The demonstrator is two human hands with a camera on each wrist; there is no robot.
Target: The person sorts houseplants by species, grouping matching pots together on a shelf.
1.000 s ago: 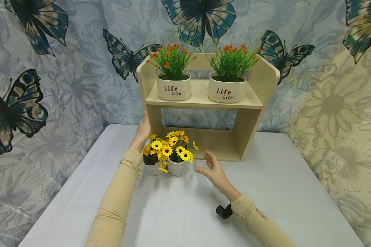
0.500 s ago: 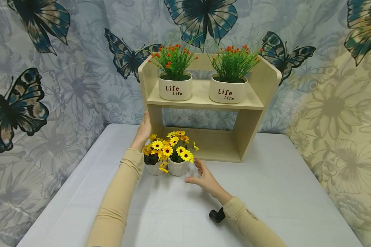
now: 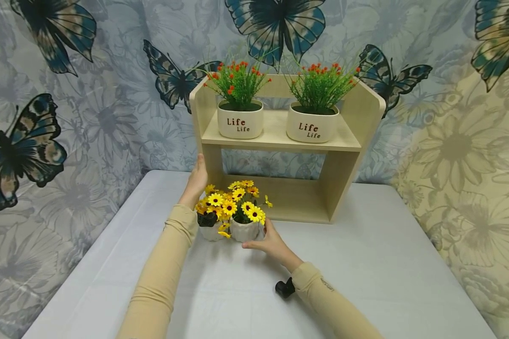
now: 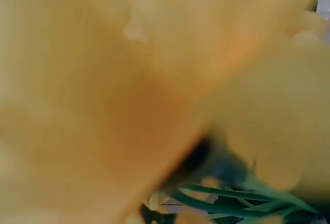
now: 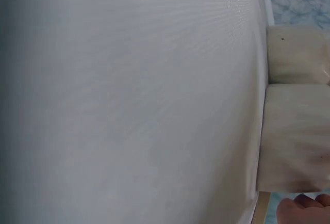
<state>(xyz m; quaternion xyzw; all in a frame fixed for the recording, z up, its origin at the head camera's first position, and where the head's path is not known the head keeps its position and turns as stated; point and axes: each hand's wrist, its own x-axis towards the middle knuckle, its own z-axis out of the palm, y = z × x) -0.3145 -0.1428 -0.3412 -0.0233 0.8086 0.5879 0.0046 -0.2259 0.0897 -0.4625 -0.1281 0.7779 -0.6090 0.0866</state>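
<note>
Two small white pots of yellow daisies stand side by side on the table. My right hand (image 3: 275,245) is at the right-hand pot (image 3: 243,231), thumb by its lower front and fingers by its right side. In the right wrist view the fingertips (image 5: 304,211) lie right beside that pot, with the left-hand pot (image 5: 296,53) beyond. My left hand (image 3: 195,181) rests straight-fingered against the left side of a pale wooden shelf (image 3: 280,146). Blurred yellow petals (image 4: 103,105) fill most of the left wrist view, with green stems (image 4: 247,203) below.
On the shelf's upper board stand a left white pot (image 3: 239,125) and a right white pot (image 3: 309,126), both marked "Life" and holding red-flowered greenery. A white cloth (image 3: 365,263) covers the table. Behind hangs a butterfly-patterned backdrop (image 3: 110,117).
My right hand has moved left, from beside the daisies up to the right-hand pot. The left hand stays at the shelf's side, and both daisy pots stay in place.
</note>
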